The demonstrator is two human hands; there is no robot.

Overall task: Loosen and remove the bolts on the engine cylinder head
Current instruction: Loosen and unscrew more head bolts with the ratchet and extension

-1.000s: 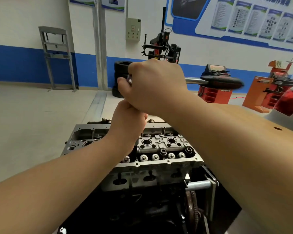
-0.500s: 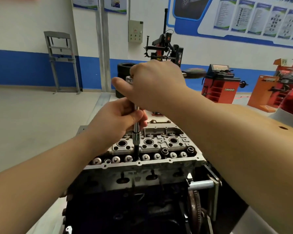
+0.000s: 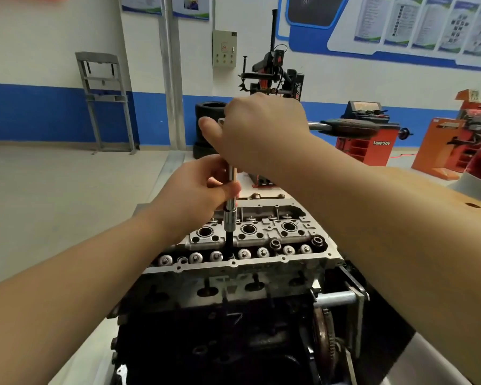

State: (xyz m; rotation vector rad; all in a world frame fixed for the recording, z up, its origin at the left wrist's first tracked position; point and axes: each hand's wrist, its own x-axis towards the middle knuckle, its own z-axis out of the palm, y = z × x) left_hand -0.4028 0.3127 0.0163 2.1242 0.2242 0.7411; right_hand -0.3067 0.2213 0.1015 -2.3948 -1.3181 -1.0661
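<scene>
The grey engine cylinder head (image 3: pixel 261 266) sits on a dark engine block in front of me. A chrome extension bar with a socket (image 3: pixel 230 218) stands upright on a bolt (image 3: pixel 231 256) in the near row of the head. My left hand (image 3: pixel 203 187) pinches the extension bar just above the socket. My right hand (image 3: pixel 258 132) grips the ratchet head at the top of the bar. The ratchet's black handle (image 3: pixel 347 128) points to the right. More bolts and valve parts (image 3: pixel 274 243) line the near edge of the head.
An engine stand bracket with a steel shaft (image 3: pixel 342 298) and a toothed flywheel (image 3: pixel 324 340) sit at the lower right. Across the floor stand a tire changer (image 3: pixel 272 68), stacked tires (image 3: pixel 208 129), a red wheel balancer (image 3: pixel 367 134) and an orange machine (image 3: pixel 453 143).
My left hand slid up off the head to the extension bar, exposing the socket. The ratchet handle still points right. The view shifted slightly.
</scene>
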